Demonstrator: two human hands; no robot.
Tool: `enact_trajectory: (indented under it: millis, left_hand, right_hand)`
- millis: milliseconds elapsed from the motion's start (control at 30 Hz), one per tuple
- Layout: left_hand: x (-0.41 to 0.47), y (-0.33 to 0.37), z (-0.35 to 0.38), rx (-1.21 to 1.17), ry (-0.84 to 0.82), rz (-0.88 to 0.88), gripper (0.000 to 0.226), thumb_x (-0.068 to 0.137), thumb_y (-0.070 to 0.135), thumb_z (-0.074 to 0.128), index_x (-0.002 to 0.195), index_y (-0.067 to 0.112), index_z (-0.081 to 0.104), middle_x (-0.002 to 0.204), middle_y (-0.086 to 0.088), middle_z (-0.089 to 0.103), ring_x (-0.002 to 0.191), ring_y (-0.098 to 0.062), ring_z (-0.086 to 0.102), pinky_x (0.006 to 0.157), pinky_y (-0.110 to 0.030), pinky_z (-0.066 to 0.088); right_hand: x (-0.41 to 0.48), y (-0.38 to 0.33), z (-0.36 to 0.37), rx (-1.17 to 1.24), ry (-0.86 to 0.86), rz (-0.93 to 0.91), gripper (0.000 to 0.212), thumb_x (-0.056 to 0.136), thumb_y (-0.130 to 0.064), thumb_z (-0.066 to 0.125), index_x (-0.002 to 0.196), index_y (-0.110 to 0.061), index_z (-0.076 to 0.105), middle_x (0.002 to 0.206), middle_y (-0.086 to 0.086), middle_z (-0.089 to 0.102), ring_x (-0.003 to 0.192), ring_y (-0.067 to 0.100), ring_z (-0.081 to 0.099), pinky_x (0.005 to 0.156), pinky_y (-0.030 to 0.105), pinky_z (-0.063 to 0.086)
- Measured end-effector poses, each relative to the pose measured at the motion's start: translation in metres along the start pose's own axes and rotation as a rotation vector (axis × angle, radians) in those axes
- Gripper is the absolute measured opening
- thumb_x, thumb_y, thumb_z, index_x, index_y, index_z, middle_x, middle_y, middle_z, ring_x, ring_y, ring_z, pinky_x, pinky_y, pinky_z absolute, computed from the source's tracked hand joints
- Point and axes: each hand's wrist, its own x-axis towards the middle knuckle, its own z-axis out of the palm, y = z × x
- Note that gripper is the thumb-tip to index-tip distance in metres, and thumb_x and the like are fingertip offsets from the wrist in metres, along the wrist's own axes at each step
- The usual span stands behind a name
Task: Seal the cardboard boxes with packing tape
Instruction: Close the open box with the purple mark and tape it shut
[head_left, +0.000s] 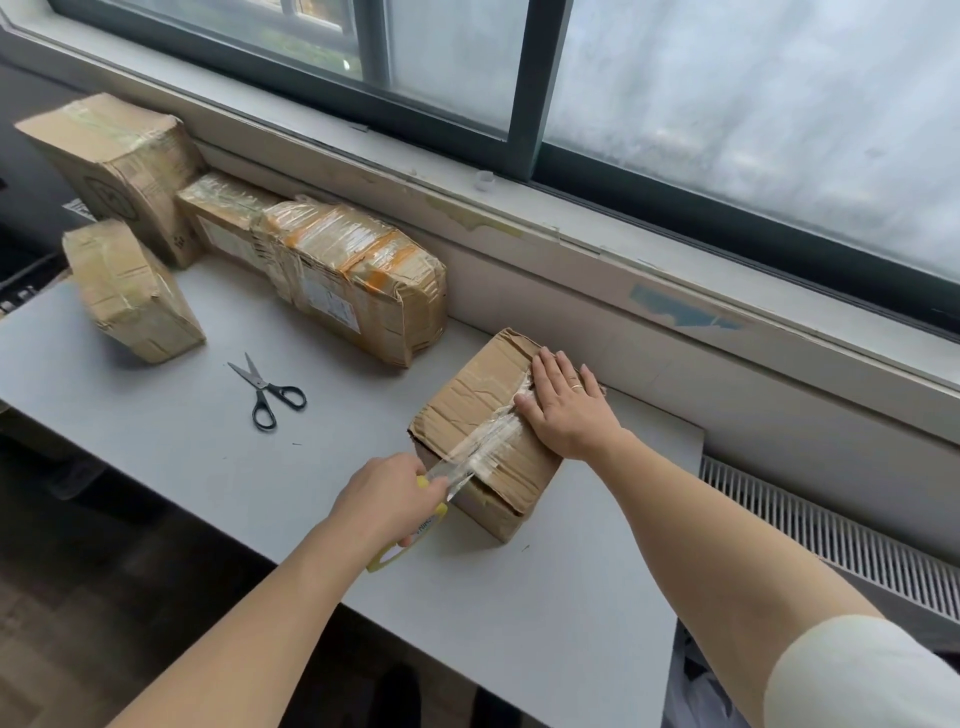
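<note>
- The left hand (387, 496) is curled round the roll (410, 540), fingers wrapped over its yellow core; it holds the roll at the near left corner of the box (462, 389), just off the near edge.
- A strip of clear tape (488, 441) runs from the roll up over that edge and along the top, far and slightly right, until it goes under the other hand.
- The right hand (563, 410) lies flat on the top, fingers straight and slightly spread, palm down. It pins the far part of the strip and the flap beside it; it grips nothing.
- The box sits on the table (156, 441), near the far right edge by the wall. Its long axis runs near-to-far, tilted a little right, and the strip follows that same line.
- The relation that matters: the roll is on the near side of the box and the strip leads away from it, so I judge the next pull goes toward the person and down the near face, with the right hand as anchor.
- The scissors (267, 391) lie closed, well left of the box, nearer the left hand, which is occupied; cutting would probably need a hand freed.
- Four taped boxes (358, 280) stand at the far left, well apart from this one.
</note>
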Motion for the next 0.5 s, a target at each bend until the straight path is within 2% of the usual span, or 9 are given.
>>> enact_trajectory:
  millis: [100, 233, 500]
  left_hand:
    - [-0.001, -0.003, 0.003, -0.054, -0.025, 0.012, 0.03, 0.098, 0.047, 0.051, 0.098, 0.022, 0.067, 0.062, 0.0, 0.07, 0.048, -0.012, 0.068, 0.065, -0.028, 0.058]
    - [-0.009, 0.002, 0.003, -0.106, -0.015, 0.045, 0.025, 0.1, 0.046, 0.05, 0.105, 0.029, 0.068, 0.064, 0.003, 0.069, 0.048, -0.012, 0.068, 0.064, -0.027, 0.058]
    - [-0.014, 0.016, -0.023, -0.131, 0.0, 0.083, 0.026, 0.1, 0.041, 0.049, 0.106, 0.024, 0.068, 0.066, -0.003, 0.071, 0.049, -0.015, 0.069, 0.064, -0.028, 0.058]
  right_hand:
    - [0.0, 0.0, 0.001, -0.007, 0.008, 0.004, 0.079, 0.103, -0.067, 0.006, 0.164, -0.02, -0.008, 0.171, -0.005, -0.017, 0.156, 0.014, -0.019, 0.126, 0.041, -0.015]
    - [-0.001, 0.0, 0.001, -0.007, 0.01, -0.001, 0.078, 0.103, -0.067, 0.007, 0.164, -0.021, -0.008, 0.171, -0.005, -0.016, 0.156, 0.013, -0.019, 0.126, 0.041, -0.013]
    - [-0.002, -0.001, -0.002, 0.041, 0.014, -0.005, 0.074, 0.104, -0.065, 0.005, 0.164, -0.023, -0.008, 0.171, -0.006, -0.015, 0.156, 0.012, -0.018, 0.126, 0.039, -0.014]
